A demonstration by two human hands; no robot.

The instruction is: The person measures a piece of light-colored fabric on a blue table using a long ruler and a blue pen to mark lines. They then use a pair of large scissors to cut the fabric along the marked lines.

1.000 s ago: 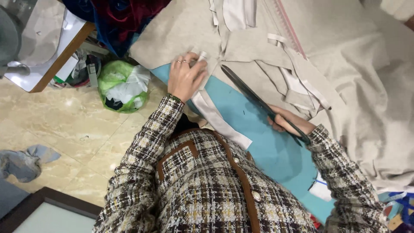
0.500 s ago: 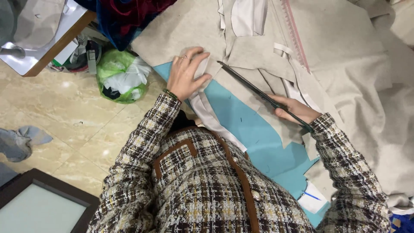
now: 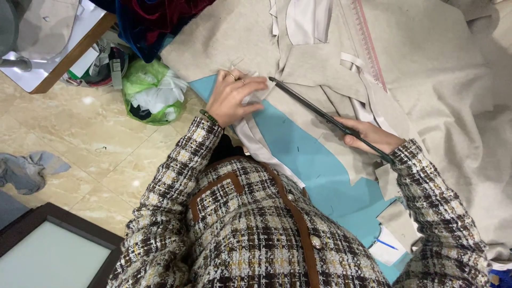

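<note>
Scissors (image 3: 325, 116) have slid further along the beige fabric (image 3: 426, 69) since before; right hand (image 3: 368, 136) wraps their handles, blades pointing away toward the left hand (image 3: 232, 96), pressed flat on cloth.

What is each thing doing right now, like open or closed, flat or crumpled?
Scissors: long, dark, blades shut, lying on the cloth.
Right hand: gripping the scissors' handle.
Left hand: pressed flat on the cloth edge.
Beige cloth: spread out, partly cut into pieces.
Blue pattern sheet: flat under the cloth.
Pink ruler: lying on the cloth.
Green bag: crumpled, open, on the floor.
Grey rag: crumpled on the floor.
</note>
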